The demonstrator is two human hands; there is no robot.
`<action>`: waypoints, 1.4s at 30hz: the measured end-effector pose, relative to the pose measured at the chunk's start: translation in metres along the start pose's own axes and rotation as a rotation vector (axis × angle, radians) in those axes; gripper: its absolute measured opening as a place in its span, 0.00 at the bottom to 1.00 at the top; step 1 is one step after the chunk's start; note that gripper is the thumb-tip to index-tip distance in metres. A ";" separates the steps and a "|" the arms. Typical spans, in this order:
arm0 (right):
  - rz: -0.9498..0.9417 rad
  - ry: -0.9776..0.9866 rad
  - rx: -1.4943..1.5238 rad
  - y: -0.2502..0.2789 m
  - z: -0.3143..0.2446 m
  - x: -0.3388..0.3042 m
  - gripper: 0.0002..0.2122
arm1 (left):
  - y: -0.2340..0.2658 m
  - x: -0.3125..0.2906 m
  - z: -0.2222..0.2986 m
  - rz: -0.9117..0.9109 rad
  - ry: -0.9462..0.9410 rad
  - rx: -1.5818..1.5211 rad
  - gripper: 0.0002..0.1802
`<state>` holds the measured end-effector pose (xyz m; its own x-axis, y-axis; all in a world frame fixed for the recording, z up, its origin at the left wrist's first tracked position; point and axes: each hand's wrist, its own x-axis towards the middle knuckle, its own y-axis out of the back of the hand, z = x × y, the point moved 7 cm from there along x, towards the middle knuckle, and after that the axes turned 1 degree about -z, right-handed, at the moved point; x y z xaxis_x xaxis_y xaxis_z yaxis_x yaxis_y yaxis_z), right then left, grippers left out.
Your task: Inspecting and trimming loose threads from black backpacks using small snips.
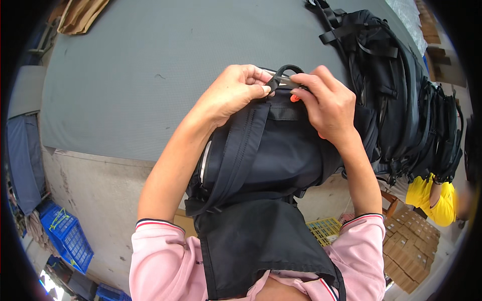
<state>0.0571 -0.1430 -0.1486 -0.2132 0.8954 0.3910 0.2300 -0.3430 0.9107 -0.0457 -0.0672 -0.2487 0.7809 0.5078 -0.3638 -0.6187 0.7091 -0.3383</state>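
Observation:
A black backpack [286,150] lies at the table's near edge against my body, its strap and grab loop toward the far end. My left hand [240,90] is closed, pinching the base of the black grab loop [290,68] between thumb and fingers. In my closed right hand [329,100] is a pair of scissors [294,98]; orange parts show at the thumb and below the palm. Their metal blades point left, beside the loop and close to my left fingertips. The palm hides most of the scissors.
More black backpacks [386,75] stand in a row along the right side of the grey table [125,90]. Brown paper [83,15] lies at the far left. Blue crates [65,236] and stacked cartons [411,246] are below. A person in a yellow top [437,203] is at the right.

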 end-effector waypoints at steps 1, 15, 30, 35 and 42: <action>0.005 -0.107 0.061 0.000 0.009 -0.004 0.10 | 0.001 0.000 -0.001 0.002 -0.001 -0.013 0.12; -0.052 -0.141 0.068 -0.006 0.001 -0.005 0.10 | 0.004 0.001 -0.002 0.033 -0.025 -0.075 0.21; 0.013 -0.282 0.257 -0.004 0.008 -0.013 0.09 | 0.006 0.001 -0.002 0.018 -0.038 -0.061 0.22; 0.084 -0.339 0.240 0.001 0.018 -0.008 0.08 | -0.001 0.003 -0.001 -0.014 -0.026 -0.035 0.17; 0.382 -0.700 0.404 0.041 0.071 -0.043 0.11 | 0.004 0.005 -0.007 0.098 -0.029 0.083 0.15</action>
<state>0.1430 -0.1755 -0.1372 0.5447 0.7540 0.3673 0.5115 -0.6457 0.5670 -0.0448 -0.0650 -0.2581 0.7197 0.5897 -0.3663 -0.6840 0.6926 -0.2290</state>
